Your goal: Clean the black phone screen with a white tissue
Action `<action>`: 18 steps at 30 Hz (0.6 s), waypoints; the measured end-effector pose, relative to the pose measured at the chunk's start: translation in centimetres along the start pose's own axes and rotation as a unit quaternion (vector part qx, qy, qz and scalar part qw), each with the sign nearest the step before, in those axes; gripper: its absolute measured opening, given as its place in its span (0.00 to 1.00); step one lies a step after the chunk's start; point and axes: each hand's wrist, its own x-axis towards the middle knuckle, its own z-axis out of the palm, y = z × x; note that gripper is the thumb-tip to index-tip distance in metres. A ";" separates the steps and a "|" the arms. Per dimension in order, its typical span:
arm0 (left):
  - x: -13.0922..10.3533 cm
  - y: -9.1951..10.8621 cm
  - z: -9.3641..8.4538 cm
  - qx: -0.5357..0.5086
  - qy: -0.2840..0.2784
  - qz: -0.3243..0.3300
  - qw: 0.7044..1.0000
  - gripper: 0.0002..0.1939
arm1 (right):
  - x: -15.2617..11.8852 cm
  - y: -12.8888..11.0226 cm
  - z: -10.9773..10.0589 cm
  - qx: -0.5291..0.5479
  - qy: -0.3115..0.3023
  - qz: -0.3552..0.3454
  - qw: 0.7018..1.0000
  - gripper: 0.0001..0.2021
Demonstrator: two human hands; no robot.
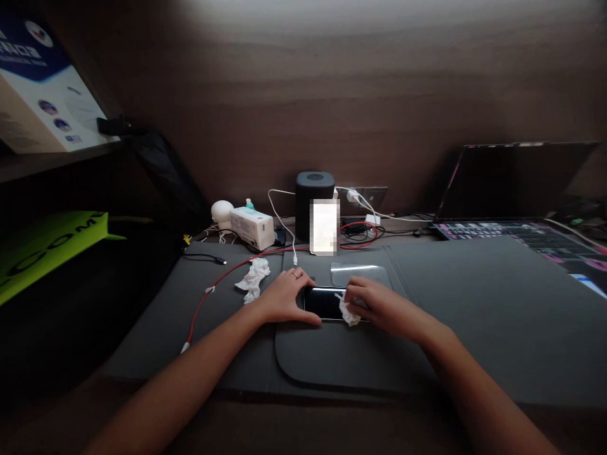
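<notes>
Black phone [324, 303] (one), two hands, two tissues

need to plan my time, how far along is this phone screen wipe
Done: one crumpled tissue lies discarded left of the phone. In hand: left hand steadies it while right hand rubs a tissue wad on the screen. Left: the clear sheet lies unused behind.
</notes>
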 end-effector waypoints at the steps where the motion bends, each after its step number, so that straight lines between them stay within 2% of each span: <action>1: 0.0 0.0 0.0 0.000 -0.001 0.001 1.000 0.38 | -0.1 0.1 -0.1 0.011 -0.013 0.003 1.000 0.09; 3: 0.0 0.0 0.0 0.002 -0.003 0.006 1.000 0.38 | -0.3 0.3 -0.2 0.015 -0.021 0.018 0.999 0.09; 6: 0.0 0.0 0.0 0.006 -0.001 0.007 1.000 0.38 | 0.1 -0.1 0.4 -0.020 0.019 0.030 0.999 0.09; 8: 0.0 0.0 0.0 0.005 -0.001 0.004 1.000 0.37 | 0.5 -0.9 1.0 -0.039 0.034 0.010 0.999 0.08; 12: 0.0 0.0 0.0 0.007 -0.003 -0.001 1.000 0.37 | 0.5 -1.8 1.2 -0.032 -0.010 -0.043 0.999 0.08; 14: 0.0 0.0 0.0 0.006 -0.004 0.002 1.000 0.37 | 0.3 -1.4 0.9 -0.019 -0.019 -0.038 0.999 0.09; 18: 0.0 0.0 0.0 0.002 -0.002 0.010 1.000 0.37 | 0.7 -1.0 0.9 -0.041 0.023 -0.008 0.999 0.10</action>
